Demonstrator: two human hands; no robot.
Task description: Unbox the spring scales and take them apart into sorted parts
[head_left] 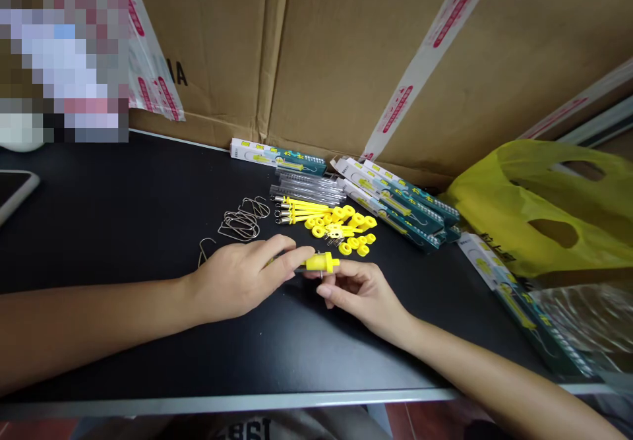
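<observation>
My left hand [242, 275] is closed around a clear tube, a spring scale with a yellow end cap [319, 262] pointing right. At the cap, the bent fingers of my right hand [359, 288] close on this end, where a small metal loop shows below it. Just behind lie yellow slider rods with springs [301, 210], loose yellow caps [345, 249] and a few small springs [335, 241]. Clear tubes [309, 187] rest beyond the rods. Bent wire hooks [240, 223] form a pile behind my left hand, and a single hook [204, 250] lies beside its wrist.
Printed spring scale boxes [395, 196] lie stacked at the back right, with one box [277, 156] farther left and another [524, 301] at right. A yellow plastic bag [494, 202] slumps beside them. Large taped cartons [336, 51] wall off the black table [123, 229]. A phone [14, 192] lies far left.
</observation>
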